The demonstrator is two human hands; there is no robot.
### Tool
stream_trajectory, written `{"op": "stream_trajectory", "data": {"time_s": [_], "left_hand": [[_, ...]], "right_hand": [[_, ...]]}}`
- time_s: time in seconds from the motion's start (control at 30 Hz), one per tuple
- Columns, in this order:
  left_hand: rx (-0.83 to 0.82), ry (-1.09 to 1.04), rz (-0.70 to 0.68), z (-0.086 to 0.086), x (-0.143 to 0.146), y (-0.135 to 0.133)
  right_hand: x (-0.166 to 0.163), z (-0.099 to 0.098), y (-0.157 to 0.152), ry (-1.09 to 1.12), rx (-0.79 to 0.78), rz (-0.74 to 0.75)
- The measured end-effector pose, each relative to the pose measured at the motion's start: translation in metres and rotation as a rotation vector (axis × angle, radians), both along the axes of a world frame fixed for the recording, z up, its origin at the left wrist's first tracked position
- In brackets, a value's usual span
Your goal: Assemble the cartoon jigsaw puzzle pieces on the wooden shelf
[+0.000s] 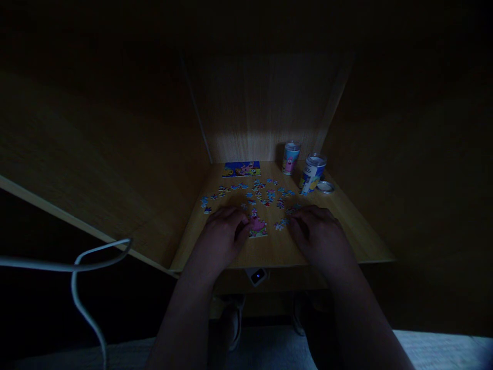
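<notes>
My left hand (223, 231) lies palm down on the small wooden table (362, 241), fingers spread, its fingertips touching a joined pink patch of jigsaw (257, 226). My right hand (318, 231) rests flat beside it, fingers stretched toward a few small pieces (281, 224). Several loose puzzle pieces (262, 194) are scattered across the middle of the table beyond both hands. The scene is very dim.
A printed picture card (242, 168) lies at the back of the table. Two cartoon-printed cans (291, 158) (313, 172) stand at the back right, a round lid (325, 187) beside them. Wooden panels wall in the table. A white cable (77, 277) hangs at the left.
</notes>
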State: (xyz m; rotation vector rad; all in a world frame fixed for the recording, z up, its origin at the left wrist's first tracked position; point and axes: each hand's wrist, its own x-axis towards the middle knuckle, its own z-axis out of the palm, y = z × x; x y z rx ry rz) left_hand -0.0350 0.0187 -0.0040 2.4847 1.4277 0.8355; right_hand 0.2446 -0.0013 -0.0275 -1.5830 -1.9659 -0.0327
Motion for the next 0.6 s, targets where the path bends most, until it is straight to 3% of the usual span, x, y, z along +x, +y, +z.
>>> {"op": "stream_trajectory", "data": {"time_s": [0.27, 0.6], "left_hand": [[0.061, 0.052, 0.145, -0.0018, 0.0009, 0.0016], [0.027, 0.072, 0.161, -0.001, -0.0005, 0.004]], "right_hand": [[0.0003, 0.0002, 0.0014, 0.005, -0.016, 0.007], [0.0, 0.0015, 0.0011, -0.018, -0.027, -0.011]]}}
